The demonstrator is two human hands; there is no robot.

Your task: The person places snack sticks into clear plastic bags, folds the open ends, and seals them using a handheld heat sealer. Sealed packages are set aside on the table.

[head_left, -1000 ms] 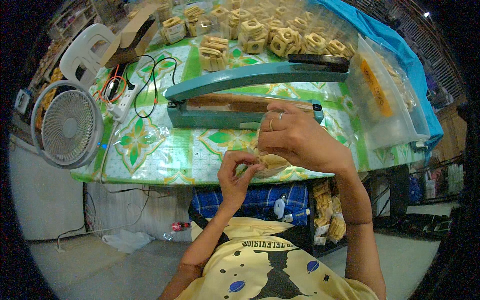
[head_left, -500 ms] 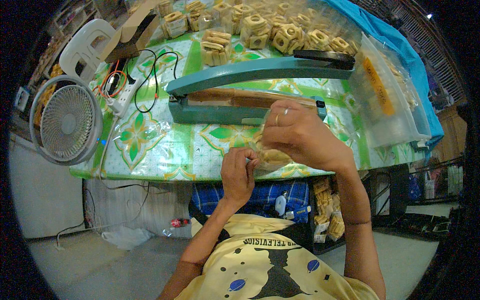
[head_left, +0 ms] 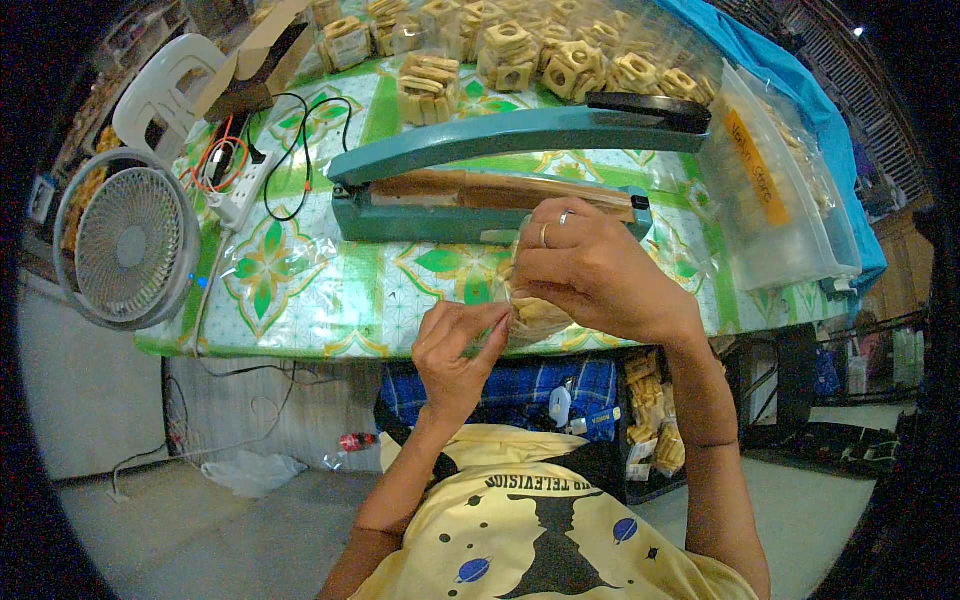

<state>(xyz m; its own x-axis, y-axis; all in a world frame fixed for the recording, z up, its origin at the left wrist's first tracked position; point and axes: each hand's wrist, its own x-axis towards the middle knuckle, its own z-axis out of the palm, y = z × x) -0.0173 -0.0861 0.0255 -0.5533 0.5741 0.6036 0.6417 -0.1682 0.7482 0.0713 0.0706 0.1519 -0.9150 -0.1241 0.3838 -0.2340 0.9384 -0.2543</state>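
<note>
A clear plastic bag of pale yellow biscuits [head_left: 538, 318] is held between my hands at the table's near edge. My right hand [head_left: 585, 265], with rings on it, grips the bag from above, covering much of it. My left hand [head_left: 455, 350] pinches the lower left part of the bag between thumb and fingers. Just beyond my hands lies a teal bag sealer [head_left: 420, 222], its long arm raised over a brown sealing strip.
Bags of square biscuits [head_left: 580, 70] crowd the back of the patterned table [head_left: 280, 270]. A translucent bin [head_left: 770, 250] stands right. At left are a fan [head_left: 130, 235], power strip [head_left: 245, 195], cables and open carton [head_left: 255, 65]. A white chair [head_left: 150, 95] is behind; blue sheeting [head_left: 825, 130] hangs right.
My left hand rose half a second ago with fingers curled; now it is slightly left and lower, pinching. My right hand stays on the bag, shifting slightly.
</note>
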